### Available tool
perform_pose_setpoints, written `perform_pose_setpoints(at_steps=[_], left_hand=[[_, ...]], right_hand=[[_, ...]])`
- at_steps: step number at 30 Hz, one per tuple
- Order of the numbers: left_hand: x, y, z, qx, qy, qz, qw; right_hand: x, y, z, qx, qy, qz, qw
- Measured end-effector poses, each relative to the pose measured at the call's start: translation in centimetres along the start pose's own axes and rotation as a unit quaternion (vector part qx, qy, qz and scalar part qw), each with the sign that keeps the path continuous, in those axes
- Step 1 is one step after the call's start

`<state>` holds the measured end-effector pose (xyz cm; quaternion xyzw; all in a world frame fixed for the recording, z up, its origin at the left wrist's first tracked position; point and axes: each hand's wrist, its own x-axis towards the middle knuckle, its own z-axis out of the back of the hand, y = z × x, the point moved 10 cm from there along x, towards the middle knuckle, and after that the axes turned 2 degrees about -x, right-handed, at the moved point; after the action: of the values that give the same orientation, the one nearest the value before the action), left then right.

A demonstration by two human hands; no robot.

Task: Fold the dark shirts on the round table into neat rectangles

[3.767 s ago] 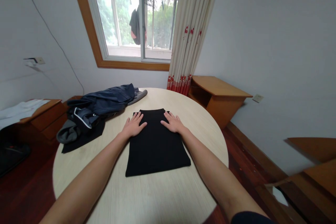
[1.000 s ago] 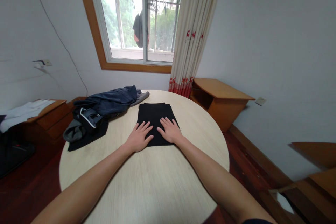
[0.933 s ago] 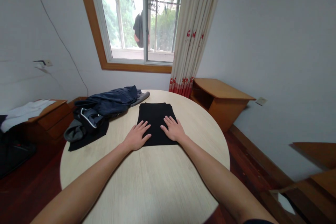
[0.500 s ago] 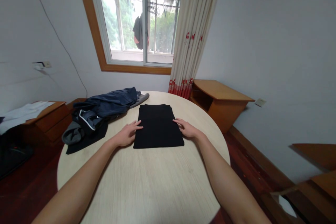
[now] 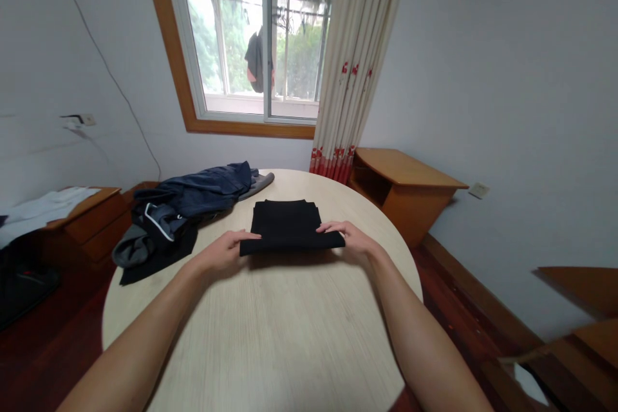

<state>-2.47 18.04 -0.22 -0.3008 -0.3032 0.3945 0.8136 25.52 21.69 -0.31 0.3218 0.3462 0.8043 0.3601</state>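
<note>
A folded black cloth (image 5: pixel 287 225) lies at the middle of the round pale table (image 5: pixel 270 335), its near edge raised off the surface with a shadow beneath. My left hand (image 5: pixel 229 252) grips its left side, fingers on top and the thumb hidden below. On the right side, my right hand (image 5: pixel 351 236) grips the cloth the same way, fingertips on the upper face.
A heap of dark blue and grey clothes (image 5: pixel 193 196) lies on the table's left. Beyond the table are a window, a patterned curtain (image 5: pixel 352 64) and a wooden cabinet (image 5: pixel 405 170). A wooden drawer unit (image 5: pixel 99 222) holding white cloth stands at the left.
The near part of the black cloth has come up off the table, where it lay flat before. Both hands have gone from resting at its sides to holding it.
</note>
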Motion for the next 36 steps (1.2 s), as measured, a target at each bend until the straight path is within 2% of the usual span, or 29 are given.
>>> perform_pose_setpoints(at_steps=[1,3,5,7,9,11,14,16,18,22,24,26,29,32,36], left_hand=[[0.1,-0.1,0.4,-0.042,-0.022,0.006,0.999],[0.6,0.5,1.2,-0.132,-0.104,0.03,0.985],[0.8,2.4,1.9,-0.223,-0.209,0.071,0.95],[0.9,4.8,1.3,-0.289,-0.258,0.128,0.913],[0.7,6.5,0.3,-0.315,-0.246,0.183,0.898],[0.3,7.1,-0.4,-0.317,-0.192,0.216,0.903],[-0.6,6.0,-1.4,-0.327,-0.084,0.223,0.915],[-1.0,5.0,-1.7,-0.339,-0.052,0.212,0.915],[-0.8,4.1,-1.3,-0.351,-0.075,0.184,0.915],[0.3,3.9,0.3,-0.349,-0.182,0.124,0.911],[0.5,4.8,1.0,-0.32,-0.239,0.117,0.909],[0.7,5.9,1.3,-0.265,-0.27,0.129,0.917],[0.7,7.1,1.4,-0.164,-0.272,0.161,0.934],[0.4,7.4,1.6,-0.112,-0.26,0.178,0.942],[0.0,7.2,0.1,-0.135,-0.174,0.198,0.955]], right_hand=[[0.2,0.1,0.1,0.017,-0.013,-0.005,1.0],[0.7,-0.5,0.9,0.054,-0.094,-0.031,0.994],[1.0,-2.0,1.4,0.087,-0.194,-0.067,0.975],[1.4,-3.7,0.7,0.094,-0.229,-0.106,0.963],[1.7,-5.1,-0.4,0.078,-0.207,-0.138,0.965],[1.9,-5.7,-1.2,0.058,-0.172,-0.143,0.973],[1.9,-5.1,-1.3,0.049,-0.151,-0.11,0.981],[1.8,-4.2,-1.2,0.055,-0.157,-0.085,0.982],[1.9,-3.3,-1.1,0.08,-0.174,-0.056,0.98],[1.8,-2.5,-0.3,0.111,-0.244,-0.021,0.963],[1.7,-2.9,0.0,0.05,-0.266,-0.051,0.961],[1.7,-3.4,0.0,-0.053,-0.263,-0.101,0.958],[1.6,-3.4,-0.3,-0.181,-0.234,-0.162,0.942],[1.4,-2.8,-0.6,-0.229,-0.208,-0.188,0.932],[0.9,-2.0,-0.4,-0.259,-0.2,-0.21,0.921]])
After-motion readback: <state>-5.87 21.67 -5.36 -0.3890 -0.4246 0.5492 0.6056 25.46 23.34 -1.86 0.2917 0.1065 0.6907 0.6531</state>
